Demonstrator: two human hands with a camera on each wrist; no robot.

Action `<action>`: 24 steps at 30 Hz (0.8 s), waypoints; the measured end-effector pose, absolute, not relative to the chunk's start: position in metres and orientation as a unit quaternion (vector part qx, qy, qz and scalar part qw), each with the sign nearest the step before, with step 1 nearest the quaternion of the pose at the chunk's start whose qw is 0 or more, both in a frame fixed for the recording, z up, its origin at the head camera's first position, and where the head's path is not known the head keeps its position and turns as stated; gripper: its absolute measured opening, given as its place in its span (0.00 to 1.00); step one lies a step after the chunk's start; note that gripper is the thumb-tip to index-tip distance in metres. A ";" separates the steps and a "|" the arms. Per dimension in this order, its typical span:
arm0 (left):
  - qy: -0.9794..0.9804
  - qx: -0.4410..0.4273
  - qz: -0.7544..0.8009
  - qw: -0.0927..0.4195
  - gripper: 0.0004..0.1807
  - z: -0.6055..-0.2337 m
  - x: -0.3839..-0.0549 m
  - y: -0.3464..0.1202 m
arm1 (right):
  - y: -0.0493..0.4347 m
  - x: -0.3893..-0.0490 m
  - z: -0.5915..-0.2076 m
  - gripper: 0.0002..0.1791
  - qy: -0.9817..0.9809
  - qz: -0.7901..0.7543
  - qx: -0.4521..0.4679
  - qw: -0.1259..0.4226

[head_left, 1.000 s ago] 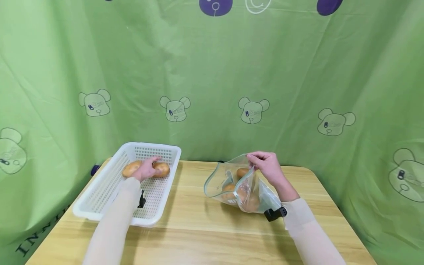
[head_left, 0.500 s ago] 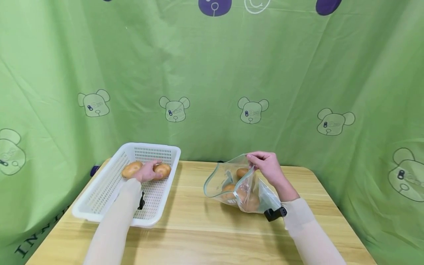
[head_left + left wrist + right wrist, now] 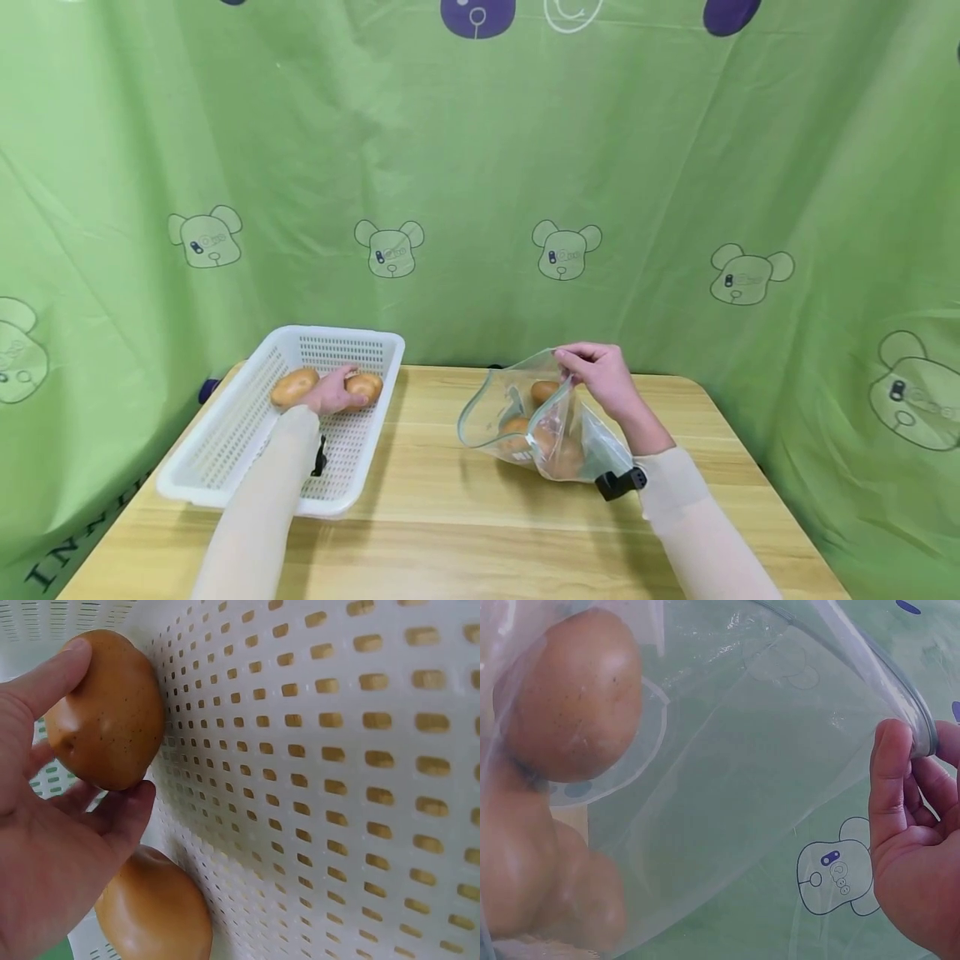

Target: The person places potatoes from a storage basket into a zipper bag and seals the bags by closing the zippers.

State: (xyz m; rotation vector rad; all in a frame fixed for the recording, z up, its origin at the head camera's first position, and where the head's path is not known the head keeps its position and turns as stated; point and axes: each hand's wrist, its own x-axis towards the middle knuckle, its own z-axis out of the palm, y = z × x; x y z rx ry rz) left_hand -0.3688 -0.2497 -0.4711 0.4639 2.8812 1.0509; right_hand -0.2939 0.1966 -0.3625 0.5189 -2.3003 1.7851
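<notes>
In the white basket [image 3: 341, 492], a brown potato [image 3: 112, 712] is held by my left hand [image 3: 327, 395], thumb over its top and fingers curled beneath. A second potato [image 3: 294, 387] lies in the basket just left of that hand. On the right, my right hand [image 3: 609, 379] pinches the rim of a clear zip bag [image 3: 727, 772] between thumb and fingers, pulling its mouth up and apart. Inside the bag are several potatoes [image 3: 577, 697], partly blurred by the plastic.
Both the basket and the bag stand on a light wooden table [image 3: 442, 533]. A green curtain [image 3: 465, 167] printed with bear faces hangs behind it and along both sides. A small black camera [image 3: 621, 482] is worn on the right wrist.
My left hand and its potato have shifted slightly right, showing more of the other potato. The right hand keeps its hold on the bag. The head view has turned a little.
</notes>
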 end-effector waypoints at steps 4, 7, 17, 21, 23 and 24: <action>0.934 0.131 0.330 0.029 0.42 -0.467 -0.366 -0.250 | 0.196 -0.295 -0.362 0.15 -0.776 0.599 0.172 0.094; 0.936 0.132 0.325 0.032 0.42 -0.462 -0.363 -0.250 | 0.196 -0.295 -0.362 0.15 -0.776 0.600 0.171 0.093; 0.933 0.080 0.345 0.066 0.42 -0.437 -0.347 -0.258 | 0.196 -0.294 -0.363 0.16 -0.779 0.596 0.174 0.086; 0.917 0.073 0.390 0.050 0.40 -0.422 -0.340 -0.260 | 0.195 -0.294 -0.363 0.16 -0.777 0.599 0.176 0.085; 0.902 0.083 0.423 0.039 0.39 -0.415 -0.337 -0.259 | 0.195 -0.294 -0.363 0.16 -0.775 0.601 0.177 0.085; 0.895 0.088 0.436 0.033 0.39 -0.411 -0.335 -0.257 | 0.195 -0.294 -0.364 0.16 -0.774 0.603 0.175 0.085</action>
